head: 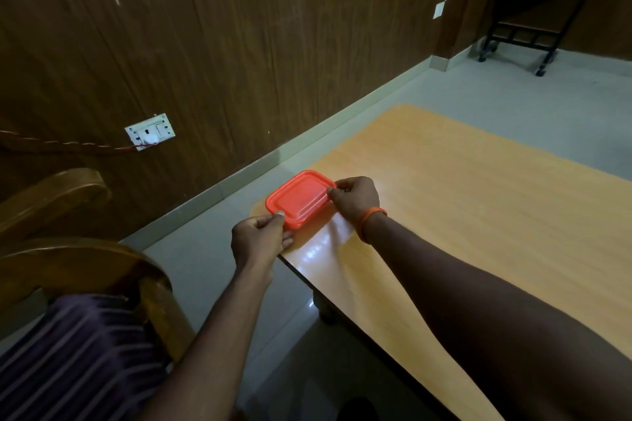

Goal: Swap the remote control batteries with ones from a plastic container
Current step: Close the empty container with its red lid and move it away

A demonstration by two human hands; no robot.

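Note:
A small plastic container with an orange-red lid (300, 198) rests at the near left corner of the light wooden table (461, 215). My left hand (260, 238) pinches the container's near left corner, thumb on the lid's rim. My right hand (355, 199), with an orange band on the wrist, grips the far right corner with its fingertips. The lid sits on the container, so what is inside is hidden. No remote control or loose batteries show anywhere in view.
A wooden chair (85, 260) with a striped cushion stands at the lower left, close to the table's corner. A wood-panelled wall with a white socket plate (150, 131) runs along the left. A black wheeled stand (533, 10) is at the far right.

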